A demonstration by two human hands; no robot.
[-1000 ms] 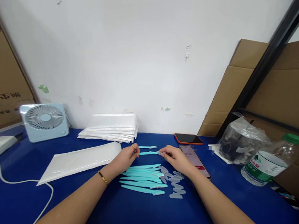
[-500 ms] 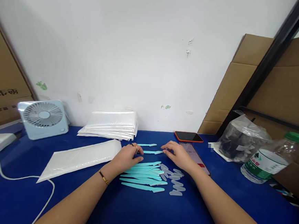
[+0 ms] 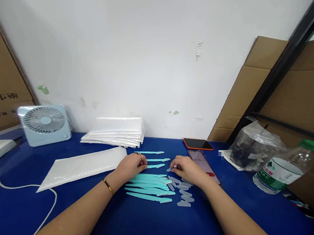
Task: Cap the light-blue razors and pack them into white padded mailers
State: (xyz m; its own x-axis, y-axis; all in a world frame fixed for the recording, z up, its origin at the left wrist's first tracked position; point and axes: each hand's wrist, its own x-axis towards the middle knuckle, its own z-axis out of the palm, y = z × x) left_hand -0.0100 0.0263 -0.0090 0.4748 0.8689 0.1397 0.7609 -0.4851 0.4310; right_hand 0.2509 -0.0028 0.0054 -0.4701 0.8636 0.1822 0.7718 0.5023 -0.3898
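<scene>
Third teal razor [image 3: 155,166] newly off pile [image 3: 148,185], pinched by left hand [image 3: 131,165]; one clear cap [image 3: 169,169] by right hand [image 3: 187,168].

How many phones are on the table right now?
2. The orange-cased phone lies farther back. The lit phone lies just nearer, partly covered by the right hand.

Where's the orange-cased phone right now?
Head view: the orange-cased phone lies at the back of the blue table, right of centre, just beyond the second phone beside the right hand.
</scene>
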